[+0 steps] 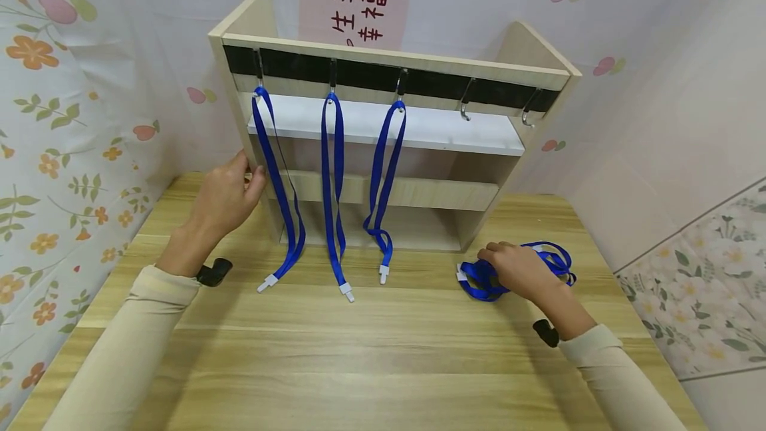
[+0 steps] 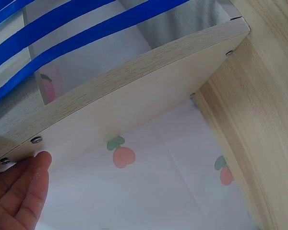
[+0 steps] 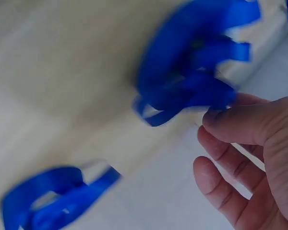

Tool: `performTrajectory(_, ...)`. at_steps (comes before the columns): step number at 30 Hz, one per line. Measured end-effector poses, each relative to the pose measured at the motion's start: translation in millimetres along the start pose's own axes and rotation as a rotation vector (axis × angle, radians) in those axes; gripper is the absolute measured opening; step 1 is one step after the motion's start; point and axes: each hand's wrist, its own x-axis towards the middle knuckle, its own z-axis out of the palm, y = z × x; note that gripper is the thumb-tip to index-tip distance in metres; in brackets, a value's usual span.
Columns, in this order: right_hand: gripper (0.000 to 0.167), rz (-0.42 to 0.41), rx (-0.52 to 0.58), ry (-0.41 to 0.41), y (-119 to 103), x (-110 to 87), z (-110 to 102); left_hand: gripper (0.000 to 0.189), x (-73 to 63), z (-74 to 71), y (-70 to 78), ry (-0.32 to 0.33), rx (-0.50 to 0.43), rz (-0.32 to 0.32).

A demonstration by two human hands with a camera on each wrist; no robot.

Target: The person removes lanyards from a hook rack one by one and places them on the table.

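My right hand (image 1: 522, 271) pinches a coiled blue lanyard (image 3: 182, 72) between thumb and fingers, just above the table at the right. Another coiled blue lanyard (image 1: 559, 261) lies behind that hand. At the other side, my left hand (image 1: 223, 197) touches the left side panel of a wooden rack; in the left wrist view its fingers (image 2: 31, 191) rest fairly straight against the panel's outer face. Three blue lanyards hang from the rack's hooks: a left one (image 1: 278, 178), a middle one (image 1: 332, 185) and a right one (image 1: 384, 178), which has a knot-like loop low down.
The wooden rack (image 1: 389, 193) stands on the wood-grain table (image 1: 359, 364) against a patterned cloth. Two hooks, one nearer the middle (image 1: 465, 102) and one at the right end (image 1: 529, 108), hold nothing. White clips on the hanging lanyards reach the tabletop.
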Motion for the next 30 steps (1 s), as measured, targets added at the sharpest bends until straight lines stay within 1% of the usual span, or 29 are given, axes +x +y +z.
performTrajectory(5, 0.031, -0.006, -0.021, 0.058, 0, 3.2, -22, 0.019, -0.5, -0.2, 0.1, 0.001, -0.004, -0.004)
performTrajectory(8, 0.025, -0.005, -0.011, 0.107, -1, 5.2, -34, 0.019, -0.4, -0.4, 0.6, 0.0, -0.005, -0.004)
performTrajectory(11, 0.018, -0.027, 0.0, 0.216, -4, 9.6, -46, 0.019, -0.2, -0.3, 1.1, -0.001, -0.004, -0.005)
performTrajectory(16, 0.01, -0.084, 0.033, 0.447, -13, 23.3, -67, 0.02, 0.2, -0.3, 1.2, -0.006, -0.009, -0.01)
performTrajectory(19, 0.006, -0.095, 0.067, 0.543, -22, 32.7, -81, 0.02, 0.1, -0.3, 0.4, -0.009, -0.006, -0.012)
performTrajectory(24, 0.01, -0.107, 0.124, 0.64, -39, 49.3, -107, 0.02, 0.0, 0.0, -0.2, -0.007, -0.002, -0.005)
performTrajectory(30, 0.017, -0.092, 0.169, 0.717, -60, 70.9, -136, 0.02, 0.4, -0.4, 0.5, -0.008, -0.015, -0.003)
